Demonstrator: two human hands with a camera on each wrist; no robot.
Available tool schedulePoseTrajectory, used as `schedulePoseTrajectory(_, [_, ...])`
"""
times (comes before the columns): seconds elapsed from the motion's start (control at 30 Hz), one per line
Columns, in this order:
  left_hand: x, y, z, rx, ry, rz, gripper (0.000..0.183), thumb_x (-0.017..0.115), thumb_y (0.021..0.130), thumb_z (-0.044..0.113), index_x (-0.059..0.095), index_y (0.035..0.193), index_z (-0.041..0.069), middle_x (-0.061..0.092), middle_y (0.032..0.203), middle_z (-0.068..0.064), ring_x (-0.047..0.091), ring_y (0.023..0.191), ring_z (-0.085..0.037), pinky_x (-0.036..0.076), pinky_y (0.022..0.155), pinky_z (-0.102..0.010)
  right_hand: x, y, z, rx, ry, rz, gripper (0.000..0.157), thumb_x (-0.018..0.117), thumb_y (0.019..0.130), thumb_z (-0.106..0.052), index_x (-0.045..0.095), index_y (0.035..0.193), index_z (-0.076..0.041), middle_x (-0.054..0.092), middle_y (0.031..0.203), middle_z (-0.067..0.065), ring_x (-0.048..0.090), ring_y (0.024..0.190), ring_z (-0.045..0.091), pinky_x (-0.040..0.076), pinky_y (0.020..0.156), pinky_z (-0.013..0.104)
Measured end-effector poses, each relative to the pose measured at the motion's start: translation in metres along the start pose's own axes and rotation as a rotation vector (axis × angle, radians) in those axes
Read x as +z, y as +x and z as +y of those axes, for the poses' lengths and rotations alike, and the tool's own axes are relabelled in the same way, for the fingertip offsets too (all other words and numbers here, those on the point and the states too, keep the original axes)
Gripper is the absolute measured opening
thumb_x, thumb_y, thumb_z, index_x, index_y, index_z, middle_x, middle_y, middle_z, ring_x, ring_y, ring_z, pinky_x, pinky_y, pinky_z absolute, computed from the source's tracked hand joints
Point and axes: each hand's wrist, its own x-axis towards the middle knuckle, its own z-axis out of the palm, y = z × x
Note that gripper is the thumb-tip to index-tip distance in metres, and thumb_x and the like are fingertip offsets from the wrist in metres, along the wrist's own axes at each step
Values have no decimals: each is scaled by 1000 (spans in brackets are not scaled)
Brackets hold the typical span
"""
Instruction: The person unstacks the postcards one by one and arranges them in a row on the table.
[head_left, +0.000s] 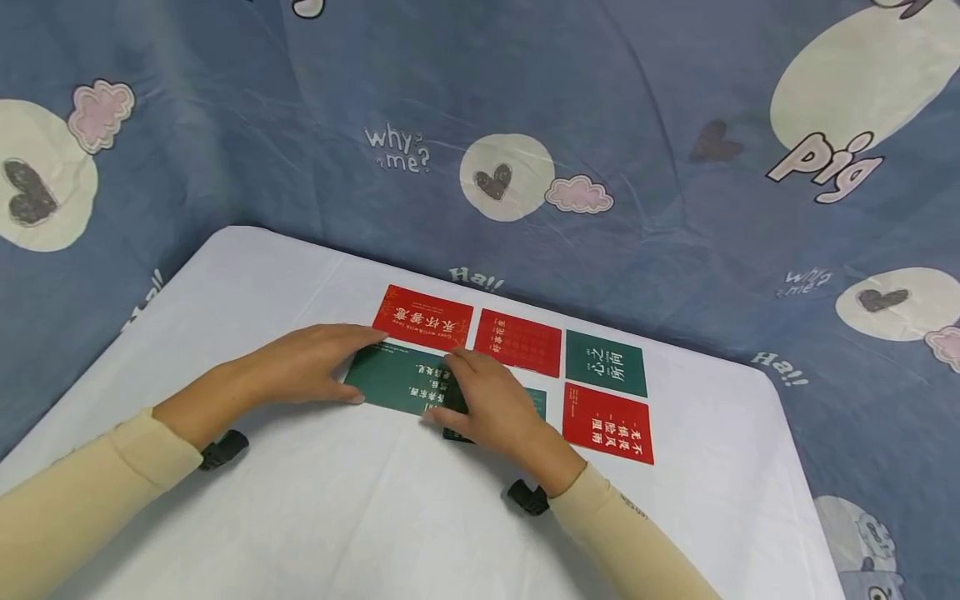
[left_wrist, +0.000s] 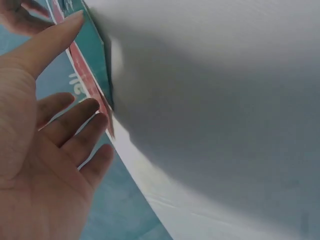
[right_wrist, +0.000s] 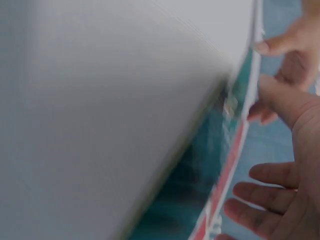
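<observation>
A green card (head_left: 393, 379) with white writing lies on the white table between both hands. My left hand (head_left: 311, 367) is at the card's left end, index finger near the upper corner and thumb near the lower one. At its right end is my right hand (head_left: 498, 412), thumb and fingers spread across the edge. A darker green piece (head_left: 457, 436) shows partly under the right hand, and a teal card (head_left: 537, 402) peeks out beyond it. Fingers of the left hand (left_wrist: 50, 145) look extended in the left wrist view. The right wrist view is blurred around the cards.
Behind the green card lie two red cards, one on the left (head_left: 423, 317) and one beside it (head_left: 517, 342). Farther right are another green card (head_left: 606, 362) and a red card (head_left: 609, 423). A blue patterned cloth (head_left: 637, 233) hangs behind the white table (head_left: 337, 517).
</observation>
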Motion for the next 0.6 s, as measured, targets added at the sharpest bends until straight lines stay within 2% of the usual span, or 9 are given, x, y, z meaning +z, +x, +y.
schedulePoseTrajectory(0.17, [1,8,13,32,13,40,93,93,80,35,48,157,8,54,153,-15,50,139,-39,44,112,-59,-11,-11,16,6,48,1,92,81,85,-57,46,158,-11,49,157,6,45,144,26,47,112,43])
schedulePoseTrajectory(0.27, [5,17,25,62,14,43,95,92,80,38,46,158,9,52,154,-14,49,140,-39,42,113,-59,-15,-20,26,-7,44,-11,95,83,83,-58,47,158,-12,48,158,6,44,146,26,46,113,42])
schedulePoseTrajectory(0.47, [23,34,50,134,20,39,99,91,78,46,46,158,11,52,155,-12,46,144,-35,38,117,-56,-19,-41,42,-27,24,-36,99,88,78,-56,49,157,-13,50,157,6,45,145,26,46,113,43])
schedulePoseTrajectory(0.6, [37,44,67,178,30,12,101,90,77,50,44,159,12,51,156,-11,44,146,-33,34,121,-54,-19,-54,50,11,34,-69,100,91,75,-55,49,157,-15,51,155,4,47,143,25,49,109,44])
